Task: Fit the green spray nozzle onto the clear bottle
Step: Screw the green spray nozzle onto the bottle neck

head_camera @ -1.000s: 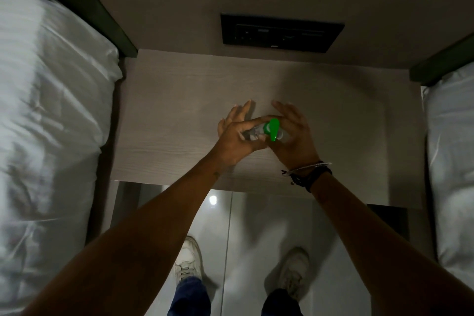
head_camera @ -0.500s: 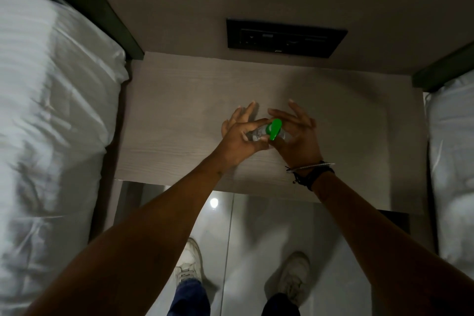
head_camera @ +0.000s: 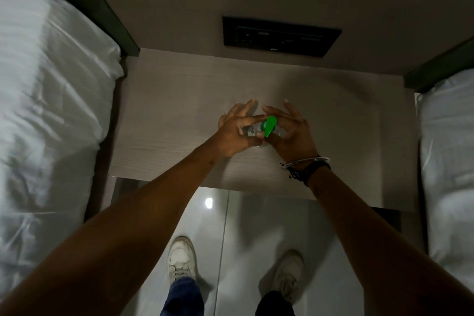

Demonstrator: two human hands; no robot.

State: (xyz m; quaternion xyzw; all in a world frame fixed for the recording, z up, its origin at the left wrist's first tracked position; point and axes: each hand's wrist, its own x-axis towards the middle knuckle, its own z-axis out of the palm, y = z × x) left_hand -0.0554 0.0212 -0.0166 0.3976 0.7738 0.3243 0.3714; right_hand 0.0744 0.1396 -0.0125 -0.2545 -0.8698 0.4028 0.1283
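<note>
Pretty dim shot overall, everything has a grey-brown cast. The pale wood-grain bedside tabletop (head_camera: pixel 179 115) is the landmark: soft shadows of the arms fall across its near edge. Just below it, the glossy grey floor tile (head_camera: pixel 256 238) throws back one small white glare spot. Left of it, the white bed sheet (head_camera: pixel 46 100) looks smeared with motion blur. Wide-angle bending stretches the corners.

No readable text, markings on the dark wall panel (head_camera: pixel 280 35) too blurred
</note>
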